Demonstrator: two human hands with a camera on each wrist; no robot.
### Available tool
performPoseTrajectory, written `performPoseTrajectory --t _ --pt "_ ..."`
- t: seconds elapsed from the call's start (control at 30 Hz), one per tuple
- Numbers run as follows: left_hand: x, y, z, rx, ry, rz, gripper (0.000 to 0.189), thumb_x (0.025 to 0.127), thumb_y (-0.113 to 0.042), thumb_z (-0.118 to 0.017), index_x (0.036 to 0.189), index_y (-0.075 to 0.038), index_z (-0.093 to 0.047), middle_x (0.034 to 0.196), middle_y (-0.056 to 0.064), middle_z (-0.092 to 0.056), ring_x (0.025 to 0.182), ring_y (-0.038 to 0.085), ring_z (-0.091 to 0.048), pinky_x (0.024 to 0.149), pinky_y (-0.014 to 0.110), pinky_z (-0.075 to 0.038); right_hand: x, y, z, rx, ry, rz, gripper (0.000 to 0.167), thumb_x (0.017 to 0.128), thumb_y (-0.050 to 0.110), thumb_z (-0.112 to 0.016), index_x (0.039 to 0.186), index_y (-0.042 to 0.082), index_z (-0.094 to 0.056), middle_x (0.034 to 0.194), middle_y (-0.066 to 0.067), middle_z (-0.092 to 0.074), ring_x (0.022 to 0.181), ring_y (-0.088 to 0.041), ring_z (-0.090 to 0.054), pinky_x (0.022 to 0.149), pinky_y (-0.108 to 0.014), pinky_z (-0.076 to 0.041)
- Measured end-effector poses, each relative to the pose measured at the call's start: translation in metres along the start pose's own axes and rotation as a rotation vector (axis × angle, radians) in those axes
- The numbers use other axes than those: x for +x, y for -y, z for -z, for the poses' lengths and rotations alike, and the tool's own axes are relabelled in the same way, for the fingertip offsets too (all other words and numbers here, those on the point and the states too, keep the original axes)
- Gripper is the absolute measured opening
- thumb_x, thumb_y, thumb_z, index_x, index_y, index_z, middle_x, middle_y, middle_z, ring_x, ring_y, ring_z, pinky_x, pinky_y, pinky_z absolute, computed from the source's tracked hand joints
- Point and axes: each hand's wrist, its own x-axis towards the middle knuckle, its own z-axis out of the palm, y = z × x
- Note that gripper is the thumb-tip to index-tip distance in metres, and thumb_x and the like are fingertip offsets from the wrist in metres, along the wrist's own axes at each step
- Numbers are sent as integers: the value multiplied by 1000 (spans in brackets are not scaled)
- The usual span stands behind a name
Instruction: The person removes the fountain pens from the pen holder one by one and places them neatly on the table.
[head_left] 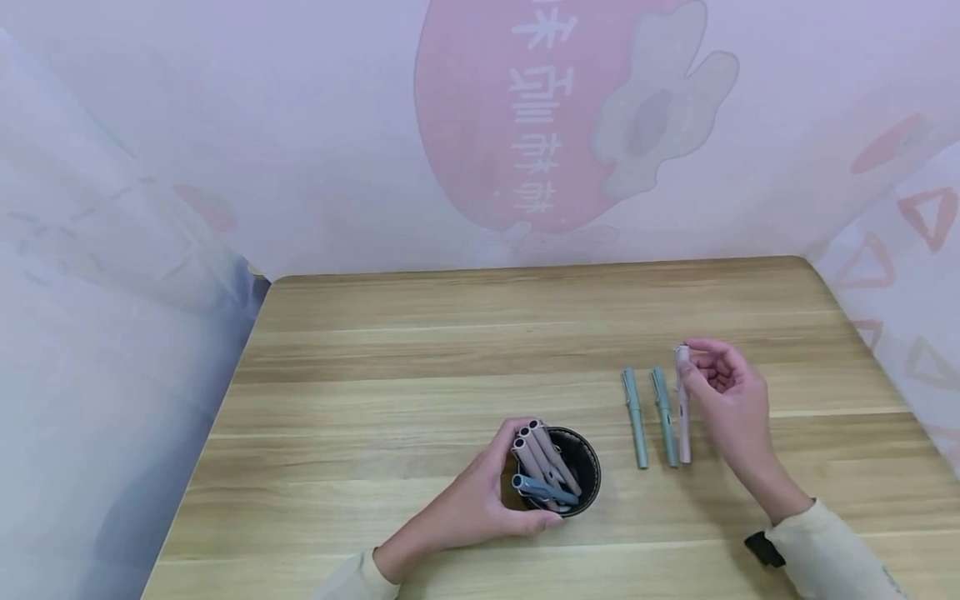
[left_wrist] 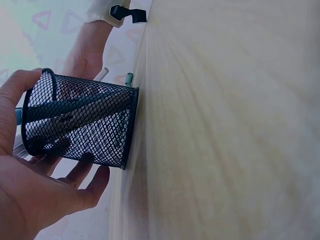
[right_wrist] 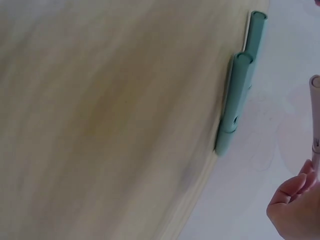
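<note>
My left hand grips a black mesh pen holder around its side, thumb at the front. Several mauve pens and a blue pen lean out of it toward the left. In the left wrist view the pen shafts show through the mesh wall. To the right, my right hand pinches a pale pink pen near its upper end. Beside that pen, two green pens lie on the table, side by side; the right wrist view shows them too.
The wooden table carries all of these things. Behind it hangs a pale curtain with a pink print, and more pale cloth closes off both sides. A black strap-like piece sits at the right sleeve.
</note>
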Motion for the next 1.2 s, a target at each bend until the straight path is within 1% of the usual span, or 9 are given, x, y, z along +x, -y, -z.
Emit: performPoseTrajectory --t 0.07,0.17,0.3,0.4,0.53,0.7,0.93,1.1,1.2 --pt "0 0 0 -2 -2 -1 87 89 -28 -94 157 -31 -39 137 -6 -64 119 20 -63 108 36 -50 2 -2 3 -33 16 -18 29 103 0 -69 131 -3 -68 99 0 -71 82 -12 -63 69 -15 -53" --pt "0 -1 0 -3 -5 2 87 89 -27 -94 157 -31 -40 137 -6 -63 119 19 -63 109 36 -50 4 -6 7 -105 48 -26 29 105 5 -69 133 -2 -67 102 -3 -72 83 -10 -63 70 -15 -53" --pt "-1 -1 0 2 -6 4 87 89 -28 -94 157 -32 -40 138 -7 -63 119 19 -63 109 36 -50 9 -10 12 -178 88 -38 31 106 10 -70 134 -2 -67 102 -3 -72 84 -8 -63 71 -14 -53" --pt "-1 -2 0 7 -7 0 87 89 -28 -94 157 -32 -40 138 -7 -63 119 19 -63 109 36 -50 12 -11 16 -220 116 -50 32 106 16 -71 134 0 -68 100 -1 -72 83 -9 -64 69 -15 -52" --pt "-2 -1 0 15 -9 -1 88 89 -27 -95 157 -31 -40 138 -6 -63 118 19 -63 108 36 -50 16 -13 23 -295 162 -80 35 107 22 -70 136 2 -68 103 -7 -74 84 -10 -64 68 -18 -52" --pt "-4 0 -1 14 -17 2 90 88 -26 -96 157 -31 -40 137 -5 -63 119 20 -62 108 36 -50 23 -17 28 -389 236 -119 37 106 24 -71 136 2 -67 103 -13 -76 83 -13 -63 66 -24 -50" --pt "-6 1 -2 15 -15 12 90 88 -28 -95 158 -32 -39 139 -7 -63 120 20 -62 109 36 -50 31 -24 35 -474 338 -187 43 108 30 -70 139 0 -65 106 -13 -77 95 -24 -67 74 -32 -50" --pt "-4 0 -1 11 -12 4 87 90 -30 -94 158 -31 -39 139 -6 -63 120 20 -63 108 36 -51 37 -29 38 -502 385 -213 46 109 32 -68 141 1 -63 102 -12 -75 87 -24 -59 68 -33 -46" --pt "-4 -2 0 15 -13 0 86 90 -30 -94 157 -31 -40 138 -6 -63 120 20 -63 108 35 -51 41 -32 39 -510 406 -233 46 108 31 -69 142 1 -63 100 -11 -72 84 -23 -56 67 -33 -45"
